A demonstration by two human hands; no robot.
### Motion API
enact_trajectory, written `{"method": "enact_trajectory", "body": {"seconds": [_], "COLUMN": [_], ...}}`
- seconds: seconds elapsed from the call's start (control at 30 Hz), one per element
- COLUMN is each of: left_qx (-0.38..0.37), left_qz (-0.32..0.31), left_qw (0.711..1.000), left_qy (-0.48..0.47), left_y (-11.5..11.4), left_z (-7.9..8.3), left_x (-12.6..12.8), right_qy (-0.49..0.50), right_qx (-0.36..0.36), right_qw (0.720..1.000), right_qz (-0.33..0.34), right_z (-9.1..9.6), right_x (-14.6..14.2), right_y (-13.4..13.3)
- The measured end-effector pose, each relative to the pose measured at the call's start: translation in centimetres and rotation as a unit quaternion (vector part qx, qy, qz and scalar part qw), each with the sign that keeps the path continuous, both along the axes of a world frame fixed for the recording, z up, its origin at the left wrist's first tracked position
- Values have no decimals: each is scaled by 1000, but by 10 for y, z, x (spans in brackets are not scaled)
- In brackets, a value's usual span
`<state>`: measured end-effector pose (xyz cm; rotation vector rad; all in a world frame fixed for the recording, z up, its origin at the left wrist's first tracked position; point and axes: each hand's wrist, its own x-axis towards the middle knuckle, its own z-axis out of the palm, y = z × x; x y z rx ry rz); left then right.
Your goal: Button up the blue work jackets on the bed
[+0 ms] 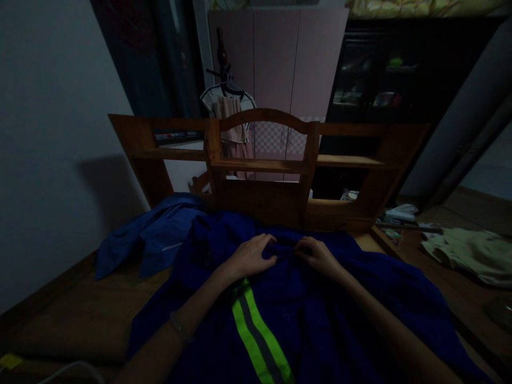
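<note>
A dark blue work jacket [320,314] is spread in loose folds over the wooden surface in front of me. A bright yellow-green band with a grey middle stripe [258,333] runs down its left part. My left hand [254,256] rests on the upper part of the jacket, thumb and fingers apart with blue cloth showing between them. Just to its right, my right hand [318,256] has its fingers curled in against the jacket, seemingly pinching a fold. Its fingertips are partly hidden in shadow.
A wooden headboard with shelves [262,168] stands directly behind the jacket. A lighter blue garment [164,232] lies to the left by the wall. Pale cloth [472,253] lies at the right. Farther back are a pink wardrobe [276,64] and a coat stand with clothes.
</note>
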<state>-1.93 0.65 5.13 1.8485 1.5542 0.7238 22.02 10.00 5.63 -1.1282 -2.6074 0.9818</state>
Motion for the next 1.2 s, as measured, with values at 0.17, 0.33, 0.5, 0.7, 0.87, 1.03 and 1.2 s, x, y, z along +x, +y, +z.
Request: {"method": "enact_trajectory", "body": {"seconds": [0.17,0.33,0.5,0.7,0.87,1.03,1.2], "left_qx": [13,4,-3,20,19,25,46], "left_qz": [-7,15,22,26,-7,-2,10], "left_qw": [1000,995,989,988,989,992,994], "left_qy": [-5,-95,-143,-153,-148,-122,-103], "left_y": [15,14,13,11,10,10,7], "left_z": [-29,-51,-55,-51,-47,-50,-46], "left_x": [44,53,53,53,48,50,54], "right_qy": [61,87,91,100,85,82,95], "right_qx": [-57,-79,-71,-42,-29,-34,-28], "right_qw": [996,992,992,993,996,996,995], "right_qz": [-44,-50,-52,-57,-24,-5,-17], "right_z": [-15,-19,-18,-15,-14,-15,-13], "right_x": [6,5,3,2,3,2,3], "right_y": [-3,-9,-12,-13,-14,-15,-14]}}
